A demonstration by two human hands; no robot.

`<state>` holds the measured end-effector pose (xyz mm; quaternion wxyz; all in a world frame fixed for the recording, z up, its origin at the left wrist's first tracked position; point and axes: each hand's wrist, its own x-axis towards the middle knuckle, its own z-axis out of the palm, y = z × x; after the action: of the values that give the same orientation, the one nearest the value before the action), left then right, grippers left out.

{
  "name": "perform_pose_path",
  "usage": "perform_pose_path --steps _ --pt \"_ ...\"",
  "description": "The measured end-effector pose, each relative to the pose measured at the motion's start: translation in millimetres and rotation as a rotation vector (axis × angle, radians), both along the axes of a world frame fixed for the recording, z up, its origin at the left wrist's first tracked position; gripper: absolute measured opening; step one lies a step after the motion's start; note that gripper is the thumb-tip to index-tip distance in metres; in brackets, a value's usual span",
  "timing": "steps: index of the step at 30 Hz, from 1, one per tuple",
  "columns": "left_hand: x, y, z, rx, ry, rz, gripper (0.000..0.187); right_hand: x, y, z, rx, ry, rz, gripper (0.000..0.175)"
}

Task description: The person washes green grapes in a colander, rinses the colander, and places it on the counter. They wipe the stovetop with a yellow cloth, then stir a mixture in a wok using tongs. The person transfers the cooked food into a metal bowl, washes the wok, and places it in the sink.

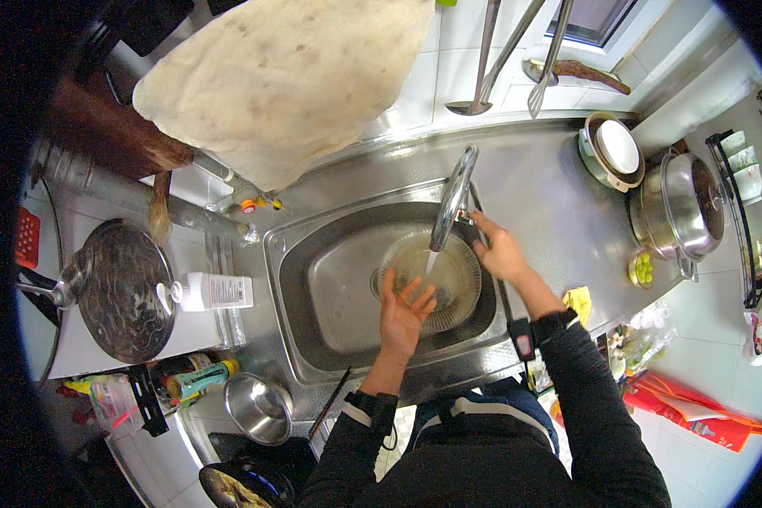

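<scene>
A stainless steel sink [330, 298] lies before me, with a clear ribbed bowl [467, 286] in its right half. Water runs from the chrome faucet [454, 200] down into the bowl. My left hand [403, 314] is over the bowl's near left side, palm up and fingers spread, close to the stream, holding nothing. My right hand [498, 247] is at the right of the faucet. Its index fingertip reaches the small faucet lever [465, 218], while the thumb stays apart; whether it presses the lever is hard to see.
Right, on the steel counter [546, 190], stand stacked bowls [617, 147], a lidded steel pot [667, 206], green fruit [644, 268] and a yellow cloth [578, 303]. Left are a white bottle [216, 292], a dark round pan [124, 292] and a steel pot [258, 406]. Ladles [470, 108] hang behind.
</scene>
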<state>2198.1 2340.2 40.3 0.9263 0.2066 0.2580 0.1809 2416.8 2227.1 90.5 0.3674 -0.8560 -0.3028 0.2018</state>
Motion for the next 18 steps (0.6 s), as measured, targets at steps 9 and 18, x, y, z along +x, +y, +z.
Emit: perform_pose_path --steps 9,18 --pt "5.1 -9.1 -24.6 0.055 -0.024 -0.063 0.057 -100.9 20.6 -26.2 -0.304 -0.6 0.283 0.068" --pt "5.3 27.7 -31.6 0.046 0.176 -0.04 0.053 -101.4 -9.6 -31.7 -0.163 -0.238 0.842 0.069"
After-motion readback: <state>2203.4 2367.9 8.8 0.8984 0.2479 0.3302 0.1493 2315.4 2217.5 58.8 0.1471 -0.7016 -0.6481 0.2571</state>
